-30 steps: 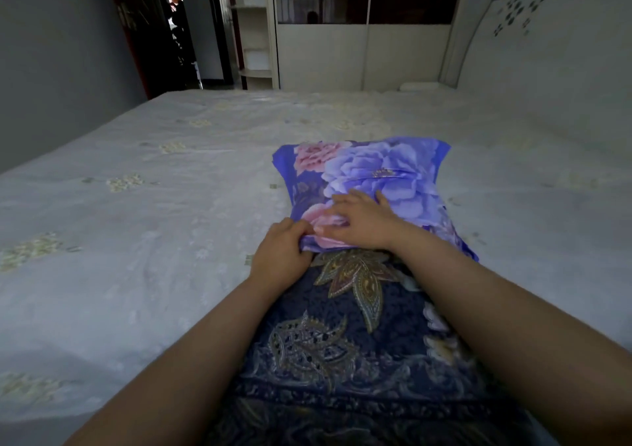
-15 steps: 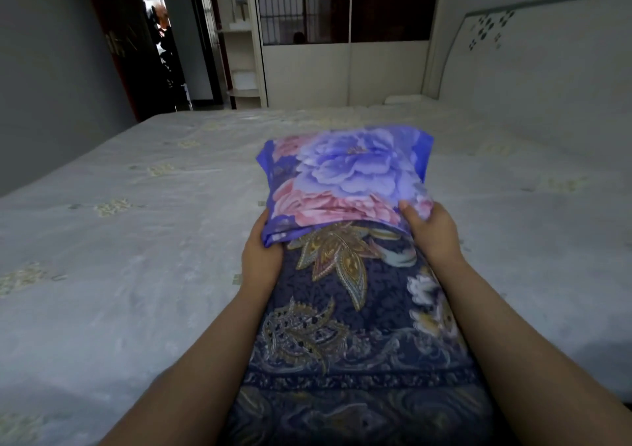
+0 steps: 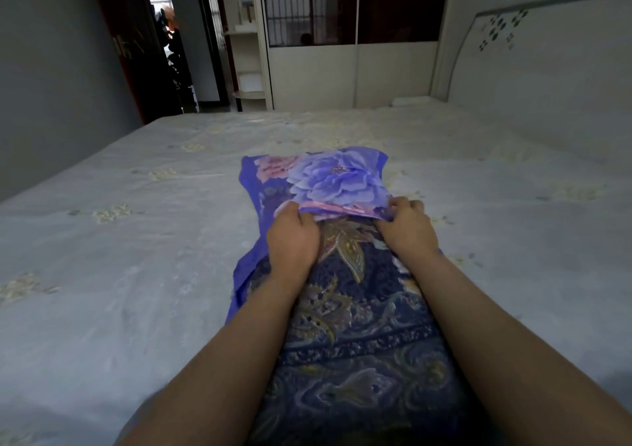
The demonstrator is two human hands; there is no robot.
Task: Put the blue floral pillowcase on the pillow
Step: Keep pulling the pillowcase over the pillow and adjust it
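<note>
Left hand and right hand are gripping the open edge of the blue floral pillowcase, one at each side of the opening, with a gap between them. The left hand's fingers are curling over the hem from below the fold, the knuckles facing the camera; the right hand's fingers are pinching the hem from above at the opposite corner. Both forearms are reaching forward from the bottom of the view, lying along either side of the pillow.

The pillow, covered in dark navy cloth with gold and olive leaf patterns, is lying lengthwise on the bed, its far end tucked inside the pillowcase. The pillowcase is covering only that far portion; its hem is sitting across the pillow just beyond the hands, bunched into a fold. A strip of the pillowcase's plain blue cloth is also trailing down along the pillow's left side, lying flat on the bed.

The bed is carrying a pale sheet with small scattered flower motifs. A light headboard with a dark petal pattern is standing at right. Beyond the bed's far edge, a pale wardrobe with a dark glazed band is standing against the wall, beside open shelves and a dark doorway.
</note>
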